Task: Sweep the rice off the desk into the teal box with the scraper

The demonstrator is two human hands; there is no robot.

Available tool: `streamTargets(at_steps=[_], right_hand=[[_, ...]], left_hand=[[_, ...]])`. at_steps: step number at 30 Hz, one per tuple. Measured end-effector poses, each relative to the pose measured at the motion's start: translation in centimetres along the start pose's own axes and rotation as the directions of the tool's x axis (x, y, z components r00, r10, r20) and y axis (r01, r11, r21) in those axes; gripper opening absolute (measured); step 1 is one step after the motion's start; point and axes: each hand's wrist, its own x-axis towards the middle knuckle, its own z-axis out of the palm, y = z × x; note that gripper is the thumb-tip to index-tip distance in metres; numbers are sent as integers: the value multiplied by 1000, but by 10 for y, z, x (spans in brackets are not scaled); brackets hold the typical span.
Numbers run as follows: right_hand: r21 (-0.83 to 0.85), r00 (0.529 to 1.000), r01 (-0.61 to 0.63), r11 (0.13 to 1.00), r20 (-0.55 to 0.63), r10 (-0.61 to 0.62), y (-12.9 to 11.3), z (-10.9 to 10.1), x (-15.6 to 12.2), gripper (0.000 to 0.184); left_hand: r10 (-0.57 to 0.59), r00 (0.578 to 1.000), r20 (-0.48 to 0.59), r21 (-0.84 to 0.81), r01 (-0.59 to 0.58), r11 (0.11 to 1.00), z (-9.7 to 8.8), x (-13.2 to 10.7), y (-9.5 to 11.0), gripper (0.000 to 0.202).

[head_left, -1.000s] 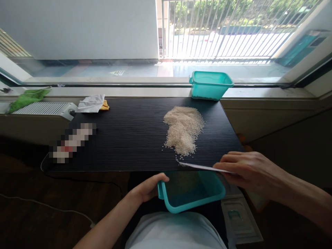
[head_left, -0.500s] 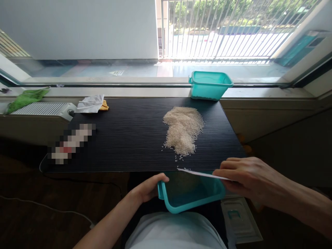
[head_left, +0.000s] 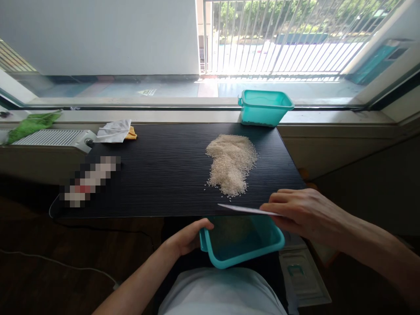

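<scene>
Hands apart, one on either side of the near box. Left hand (head_left: 190,236) clamped on the left rim of the near box (head_left: 241,259), thumb over the edge, fingers mostly hidden. Box green-blue, right below the near edge of the dark tabletop (head_left: 164,175); contents dim, too dark to tell surely. Right hand (head_left: 292,208) pinching a thin white card (head_left: 241,209) at its right end; card spans leftward above the box's far side, tip by the near edge. Cannot tell whether card touches tabletop.

Rice (head_left: 231,162) in a loose heap, right of centre on the tabletop, stray grains around it; card just nearer than its near end.

Far right corner: second box (head_left: 264,113), same colour, upright. Far left: white cloth (head_left: 113,131) beside a yellow cloth (head_left: 131,134). Left end: blurred item (head_left: 90,181), unreadable. Beyond, radiator (head_left: 49,137) with green cloth (head_left: 33,127) on it. Near right, low: pale lid (head_left: 306,275).
</scene>
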Motion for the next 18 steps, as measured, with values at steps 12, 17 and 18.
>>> streamTargets(at_steps=[12,17,18], right_hand=[[1,1000,15,1000,-10,-15,6,-1,-15,29],[-17,992,-117,993,-45,116,26,-5,-17,37],[-6,992,-117,993,-37,117,26,-5,-18,37]], left_hand=[[-13,1000,16,17,13,1000,-3,3,-1,30],[13,1000,17,3,-13,1000,1,0,1,32],[13,1000,17,0,-13,1000,1,0,1,34]])
